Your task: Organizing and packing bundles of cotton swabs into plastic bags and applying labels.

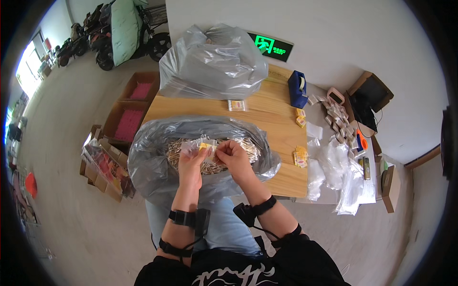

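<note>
My left hand [191,168] grips a small clear plastic bag [192,145] with a yellow and white label card [205,145] at its top. Beside it my right hand [234,161] is closed in a pinch at the bag's right edge. Both hands are over a large grey plastic bag [145,148], its mouth spread wide on my side of the table. Loose cotton swabs [250,148] fill it in a heap. Whether the small bag holds any swabs is hard to make out.
Behind stands another bulky grey bag [214,66], with a filled packet [237,105] before it. Yellow cards [300,156] and a blue tape dispenser [298,89] are at the wooden table's right. Farther right lie clear bags [333,164], small packets [338,117] and orange-handled scissors [362,140]. Cardboard boxes [110,125] stand left.
</note>
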Tool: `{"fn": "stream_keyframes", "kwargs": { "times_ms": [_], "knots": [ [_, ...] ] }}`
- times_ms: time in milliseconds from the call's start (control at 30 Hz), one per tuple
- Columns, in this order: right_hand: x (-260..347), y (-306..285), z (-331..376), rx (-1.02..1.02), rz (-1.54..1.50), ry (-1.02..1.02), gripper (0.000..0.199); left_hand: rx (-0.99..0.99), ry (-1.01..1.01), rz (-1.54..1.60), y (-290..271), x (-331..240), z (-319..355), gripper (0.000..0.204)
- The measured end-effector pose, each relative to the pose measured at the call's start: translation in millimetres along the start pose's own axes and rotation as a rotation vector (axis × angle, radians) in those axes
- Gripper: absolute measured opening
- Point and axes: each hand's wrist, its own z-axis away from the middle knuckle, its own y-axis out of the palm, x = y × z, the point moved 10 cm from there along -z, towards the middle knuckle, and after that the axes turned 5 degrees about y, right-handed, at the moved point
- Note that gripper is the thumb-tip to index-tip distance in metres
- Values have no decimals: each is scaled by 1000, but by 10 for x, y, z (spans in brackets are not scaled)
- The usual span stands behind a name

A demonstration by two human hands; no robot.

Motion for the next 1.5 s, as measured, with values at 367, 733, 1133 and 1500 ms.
{"fn": "stream_keyframes", "kwargs": {
  "times_ms": [367, 733, 1133, 1500],
  "knots": [
    [-50, -358, 298, -67, -223, 29, 9, 49, 17, -236, 326, 132, 189, 22],
    [-141, -916, 515, -209, -169, -33, 6, 26, -48, -76, 495, 395, 290, 12],
    [1, -2203, 796, -607, -111, -120, 16, -65, 25, -274, 214, 289, 190, 11],
    [-105, -3585, 904, -958, 1011, 208, 21, -21, -39, -239, 419, 390, 275, 12]
  ]
}}
